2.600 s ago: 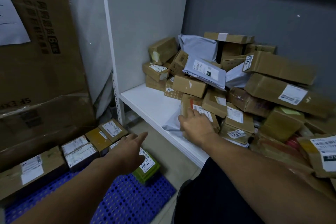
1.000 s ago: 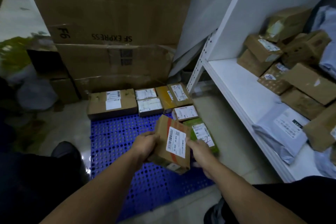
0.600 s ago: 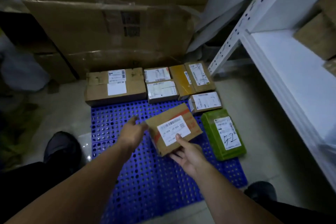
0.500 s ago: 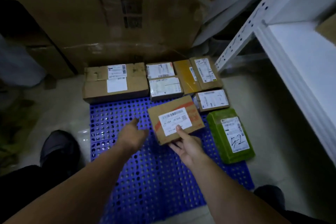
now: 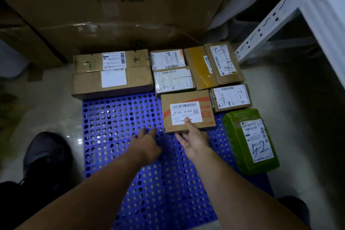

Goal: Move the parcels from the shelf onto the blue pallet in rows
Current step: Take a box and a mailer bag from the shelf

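Cardboard parcel (image 5: 187, 111) lies flat on the blue pallet (image 5: 121, 117), right of centre toward its far edge, close against the taped box (image 5: 174, 80) behind. The right hand (image 5: 194, 141) pinches its near edge, thumb on top; the left hand (image 5: 147, 144) hovers spread. Stiff, seemingly light: hold by opposite edges.

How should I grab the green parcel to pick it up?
Come from above and grip the green parcel across its two long sides. It lies flat on the pallet with both sides free; a box sits close to its far end.
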